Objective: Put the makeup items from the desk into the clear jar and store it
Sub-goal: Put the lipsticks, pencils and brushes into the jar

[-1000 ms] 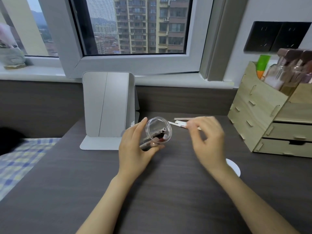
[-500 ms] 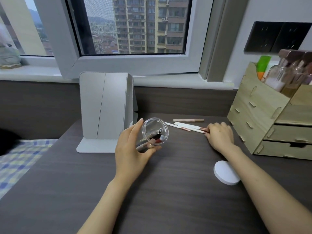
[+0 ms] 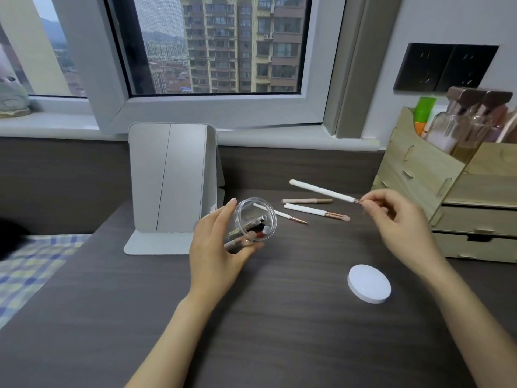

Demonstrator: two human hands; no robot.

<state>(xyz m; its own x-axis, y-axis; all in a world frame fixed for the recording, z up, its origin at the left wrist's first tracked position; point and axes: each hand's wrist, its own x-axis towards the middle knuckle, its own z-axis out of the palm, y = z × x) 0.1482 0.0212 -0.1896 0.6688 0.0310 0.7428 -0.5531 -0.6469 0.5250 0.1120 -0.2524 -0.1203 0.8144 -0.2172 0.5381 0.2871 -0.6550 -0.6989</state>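
Dark wood-grain bench [image 3: 279, 317] is shown below a window. A clear cylindrical jar [image 3: 256, 219], tilted and holding several slim makeup sticks, is gripped by the curled left hand [image 3: 218, 247] near the bench's middle. A white-handled brush [image 3: 321, 191] is pinched at its metal end by the right hand [image 3: 402, 222], above three slender items [image 3: 310, 210] lying toward the back edge. A round white lid [image 3: 368, 283] lies flat near the right edge.

left hand [image 3: 215, 247]: tilted clear jar [image 3: 253, 222] | right hand [image 3: 397, 219]: white brush [image 3: 321, 191] lifted
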